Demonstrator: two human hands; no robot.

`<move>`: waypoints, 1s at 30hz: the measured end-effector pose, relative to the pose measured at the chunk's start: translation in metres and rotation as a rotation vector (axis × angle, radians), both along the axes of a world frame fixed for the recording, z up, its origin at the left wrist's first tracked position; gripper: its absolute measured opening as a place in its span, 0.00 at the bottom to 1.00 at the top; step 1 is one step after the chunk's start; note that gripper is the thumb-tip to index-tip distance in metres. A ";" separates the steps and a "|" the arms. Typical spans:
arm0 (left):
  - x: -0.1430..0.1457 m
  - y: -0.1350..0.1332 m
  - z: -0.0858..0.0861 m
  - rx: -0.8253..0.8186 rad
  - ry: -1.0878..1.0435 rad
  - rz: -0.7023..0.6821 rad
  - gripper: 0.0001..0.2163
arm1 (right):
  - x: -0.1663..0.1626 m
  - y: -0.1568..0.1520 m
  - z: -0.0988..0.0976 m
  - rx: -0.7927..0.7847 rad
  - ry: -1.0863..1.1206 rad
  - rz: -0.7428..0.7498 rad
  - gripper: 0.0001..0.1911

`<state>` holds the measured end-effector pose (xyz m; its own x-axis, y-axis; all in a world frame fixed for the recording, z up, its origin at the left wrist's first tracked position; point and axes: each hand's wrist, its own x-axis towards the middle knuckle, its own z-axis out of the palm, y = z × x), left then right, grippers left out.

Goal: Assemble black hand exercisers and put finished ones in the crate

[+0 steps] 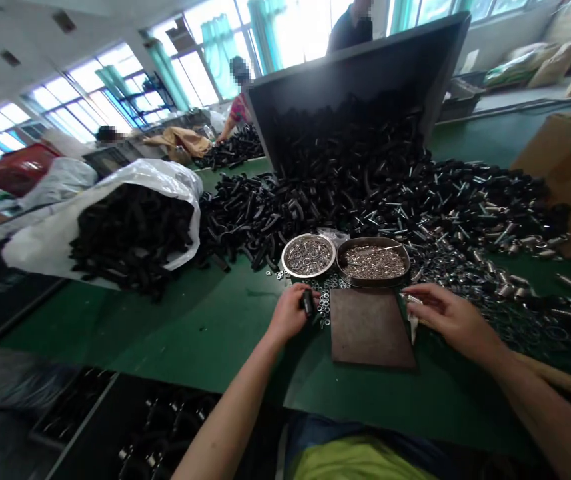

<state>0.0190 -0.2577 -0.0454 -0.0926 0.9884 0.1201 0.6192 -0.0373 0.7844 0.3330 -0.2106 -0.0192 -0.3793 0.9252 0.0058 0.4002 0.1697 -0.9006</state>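
Note:
My left hand (292, 308) is closed around a small black plastic part (308, 303), left of a brown flat plate (371, 330). On the plate's other side, my right hand (448, 320) pinches a small metal spring (412, 299) between thumb and fingers. Loose washers (324, 303) lie between my left hand and the plate. Behind the plate stand a round metal dish (309, 256) of small rings and an oval tin (374, 261) full of tiny metal pieces.
A large grey bin (360, 73) lies tipped, black parts (285, 207) spilling from it. At left, a white sack (40, 247) holds more. Springs and rings (510, 283) cover the right side, beside a cardboard box (565, 180). A wooden handle (560, 379) passes under my right forearm. People work behind.

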 end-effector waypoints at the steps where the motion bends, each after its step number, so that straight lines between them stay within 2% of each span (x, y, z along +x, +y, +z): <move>1: 0.007 0.008 -0.001 0.022 0.137 -0.090 0.07 | -0.009 -0.008 -0.002 -0.015 0.011 0.032 0.18; 3: 0.017 0.024 -0.003 0.029 0.286 -0.191 0.10 | -0.021 -0.021 -0.006 -0.038 0.004 0.074 0.18; 5: 0.019 0.032 -0.006 0.007 0.310 -0.208 0.11 | -0.025 -0.030 -0.009 -0.066 -0.011 0.093 0.18; 9: -0.002 0.022 -0.010 -0.011 0.355 -0.203 0.09 | -0.014 -0.039 -0.015 -0.101 -0.036 0.066 0.18; 13: -0.034 -0.003 -0.004 0.004 0.355 -0.095 0.11 | -0.003 -0.044 -0.021 -0.098 -0.046 0.015 0.18; 17: -0.045 -0.028 0.005 0.066 0.295 0.132 0.07 | -0.009 -0.049 -0.023 -0.108 -0.021 -0.006 0.19; 19: -0.039 -0.040 0.006 0.081 0.242 0.191 0.06 | -0.016 -0.053 -0.021 -0.128 -0.001 -0.007 0.19; 21: -0.027 -0.049 0.002 0.033 0.248 0.152 0.06 | -0.023 -0.056 -0.020 -0.153 0.023 0.007 0.19; 23: -0.012 -0.055 -0.004 -0.056 0.345 0.103 0.07 | -0.030 -0.059 -0.020 -0.183 0.045 0.035 0.19; 25: 0.000 -0.059 -0.011 -0.121 0.459 0.121 0.07 | -0.036 -0.062 -0.021 -0.202 0.049 0.067 0.18; 30: 0.012 -0.059 -0.018 -0.160 0.545 0.173 0.09 | -0.044 -0.068 -0.023 -0.191 0.039 0.095 0.16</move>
